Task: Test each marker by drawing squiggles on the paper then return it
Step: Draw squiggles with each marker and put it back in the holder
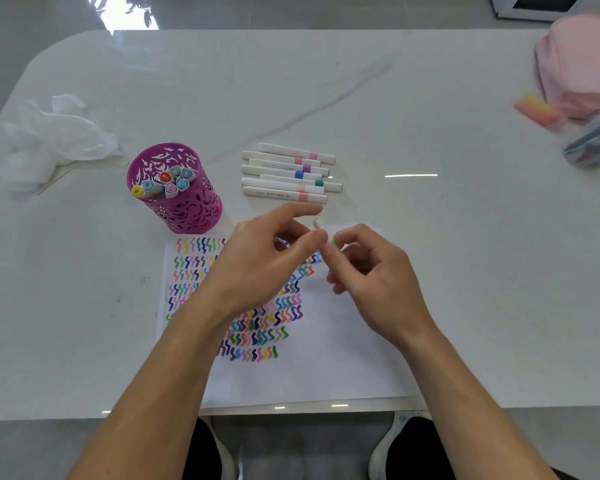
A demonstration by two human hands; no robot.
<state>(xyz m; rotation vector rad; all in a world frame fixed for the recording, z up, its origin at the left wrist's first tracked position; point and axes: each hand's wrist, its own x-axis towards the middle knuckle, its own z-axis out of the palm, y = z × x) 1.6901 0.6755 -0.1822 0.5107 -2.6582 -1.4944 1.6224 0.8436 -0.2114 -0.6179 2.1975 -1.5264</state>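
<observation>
A white sheet of paper (326,358) lies at the table's near edge, its left part covered with rows of coloured squiggles. Above it, both hands meet on one white marker with a green band (321,233). My left hand (264,261) pinches its upper end between thumb and fingers. My right hand (371,271) grips the lower part, which is mostly hidden. I cannot tell whether the cap is on. A magenta cut-out pen cup (179,202) stands at the left with several capped markers inside. Several white markers (284,173) lie side by side behind my hands.
The table is white marble (395,98). Crumpled white tissue (49,136) lies at the far left. A pink bag (582,64), a pink-orange eraser-like block (537,110) and a clear pencil case (596,143) sit at the far right.
</observation>
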